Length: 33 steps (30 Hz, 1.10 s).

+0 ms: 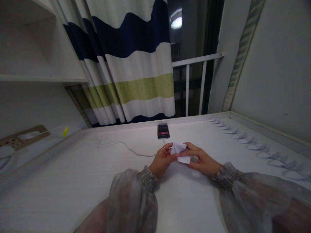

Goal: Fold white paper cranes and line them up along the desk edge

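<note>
**Folded paper pinched in both hands**

Folded paper point(180, 152) sits low over the table point(73, 181), just in front of the phone point(163, 131). Left hand point(163, 160) and right hand point(202, 160) each pinch an edge. Risk: uneven finger pressure could skew a crease or tear the sheet. The cable point(116, 144) is close enough to snag a sleeve.

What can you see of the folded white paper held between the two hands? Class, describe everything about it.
The folded paper is white and thin, creased into angular flaps: a pointed upper part and a flatter strip below. It looks like plain sheet paper. It is held over the white table. The left hand pinches its left side and the right hand grips its right side. A phone lies beyond it, not touching it.
</note>
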Each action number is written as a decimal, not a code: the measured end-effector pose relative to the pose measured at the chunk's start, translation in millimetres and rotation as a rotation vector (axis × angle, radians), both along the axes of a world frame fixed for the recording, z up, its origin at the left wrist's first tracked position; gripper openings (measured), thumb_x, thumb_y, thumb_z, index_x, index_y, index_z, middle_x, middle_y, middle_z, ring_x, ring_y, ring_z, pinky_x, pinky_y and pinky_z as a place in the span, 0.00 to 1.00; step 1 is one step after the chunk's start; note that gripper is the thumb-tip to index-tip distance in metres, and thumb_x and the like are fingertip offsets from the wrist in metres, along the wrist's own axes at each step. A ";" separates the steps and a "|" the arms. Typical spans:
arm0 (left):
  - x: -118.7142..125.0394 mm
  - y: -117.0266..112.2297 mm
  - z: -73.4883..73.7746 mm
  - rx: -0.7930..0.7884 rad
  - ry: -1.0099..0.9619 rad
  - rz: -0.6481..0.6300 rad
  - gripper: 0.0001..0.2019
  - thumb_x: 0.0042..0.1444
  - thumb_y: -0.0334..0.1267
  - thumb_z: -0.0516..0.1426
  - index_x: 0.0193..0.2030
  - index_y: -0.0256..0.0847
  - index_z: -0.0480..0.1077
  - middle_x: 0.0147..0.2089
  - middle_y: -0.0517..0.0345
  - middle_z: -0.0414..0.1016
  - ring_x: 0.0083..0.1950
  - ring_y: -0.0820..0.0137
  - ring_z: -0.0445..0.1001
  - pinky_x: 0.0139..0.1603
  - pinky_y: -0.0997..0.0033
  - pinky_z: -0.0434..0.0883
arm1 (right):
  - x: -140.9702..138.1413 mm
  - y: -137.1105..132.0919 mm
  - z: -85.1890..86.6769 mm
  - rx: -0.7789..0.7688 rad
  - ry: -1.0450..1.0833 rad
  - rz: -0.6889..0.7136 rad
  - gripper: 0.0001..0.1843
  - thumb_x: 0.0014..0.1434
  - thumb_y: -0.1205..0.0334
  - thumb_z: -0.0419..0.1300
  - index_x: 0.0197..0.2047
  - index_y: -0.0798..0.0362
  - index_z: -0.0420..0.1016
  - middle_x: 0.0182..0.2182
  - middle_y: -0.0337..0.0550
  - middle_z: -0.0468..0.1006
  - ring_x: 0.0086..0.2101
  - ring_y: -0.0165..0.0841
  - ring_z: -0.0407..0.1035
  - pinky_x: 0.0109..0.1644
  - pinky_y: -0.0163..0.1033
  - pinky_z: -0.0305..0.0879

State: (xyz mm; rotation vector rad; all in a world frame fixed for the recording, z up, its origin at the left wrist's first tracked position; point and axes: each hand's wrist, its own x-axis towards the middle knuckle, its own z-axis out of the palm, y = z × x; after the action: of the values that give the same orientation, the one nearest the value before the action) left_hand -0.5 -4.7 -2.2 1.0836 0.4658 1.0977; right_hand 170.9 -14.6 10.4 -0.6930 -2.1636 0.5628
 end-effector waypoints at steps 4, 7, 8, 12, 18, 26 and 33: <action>1.7 2.0 -1.2 0.064 0.089 0.011 0.18 0.38 0.33 0.62 0.39 0.34 0.68 0.36 0.53 0.73 0.35 0.72 0.69 0.38 0.73 0.64 | -2.1 -4.0 1.4 0.026 -0.049 0.012 0.10 0.50 0.61 0.58 0.38 0.52 0.73 0.43 0.46 0.64 0.41 0.32 0.62 0.46 0.40 0.61; 1.9 3.0 -1.8 0.090 0.127 0.030 0.16 0.40 0.34 0.62 0.38 0.34 0.69 0.35 0.53 0.73 0.33 0.73 0.69 0.36 0.74 0.64 | -3.7 -6.2 1.8 0.052 -0.045 0.006 0.08 0.51 0.62 0.57 0.36 0.52 0.73 0.44 0.46 0.64 0.41 0.32 0.62 0.46 0.40 0.61; 1.8 3.3 -2.0 0.095 0.135 0.037 0.15 0.40 0.34 0.62 0.38 0.34 0.69 0.34 0.53 0.73 0.33 0.73 0.69 0.36 0.74 0.64 | -4.2 -6.5 1.8 0.058 -0.034 -0.001 0.08 0.52 0.63 0.56 0.35 0.52 0.73 0.43 0.46 0.64 0.41 0.32 0.62 0.45 0.40 0.61; 1.1 4.4 -2.2 0.107 0.167 0.066 0.16 0.39 0.34 0.62 0.38 0.33 0.70 0.35 0.53 0.73 0.35 0.73 0.69 0.38 0.73 0.64 | -5.4 -5.7 1.1 0.049 -0.009 0.032 0.07 0.54 0.66 0.53 0.35 0.53 0.73 0.45 0.46 0.64 0.43 0.32 0.62 0.47 0.40 0.60; 2.5 4.3 -2.6 0.061 0.192 0.141 0.15 0.37 0.34 0.63 0.35 0.33 0.70 0.32 0.55 0.73 0.32 0.74 0.68 0.37 0.73 0.64 | -5.7 -4.8 -0.1 0.032 -0.034 0.028 0.06 0.51 0.66 0.55 0.35 0.54 0.69 0.47 0.47 0.63 0.47 0.34 0.61 0.50 0.42 0.58; 5.2 6.5 -3.8 0.085 0.199 0.283 0.14 0.38 0.37 0.62 0.33 0.33 0.69 0.30 0.57 0.71 0.30 0.74 0.67 0.34 0.73 0.63 | -10.0 -4.9 -7.0 0.031 -0.005 -0.156 0.16 0.49 0.61 0.57 0.43 0.51 0.62 0.48 0.49 0.61 0.50 0.37 0.57 0.54 0.45 0.53; 14.0 2.6 -2.8 0.247 0.377 0.602 0.08 0.44 0.38 0.57 0.27 0.36 0.64 0.26 0.62 0.66 0.28 0.76 0.63 0.31 0.76 0.61 | -26.8 -3.3 -9.4 0.002 0.096 -0.367 0.07 0.52 0.59 0.55 0.32 0.52 0.64 0.43 0.48 0.65 0.45 0.36 0.61 0.48 0.43 0.60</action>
State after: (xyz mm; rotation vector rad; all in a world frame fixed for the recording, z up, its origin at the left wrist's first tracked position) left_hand 13.5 -2.1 -5.0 1.4249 1.0225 1.5073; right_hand 144.1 -17.9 1.0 -1.0123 -1.8865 0.3896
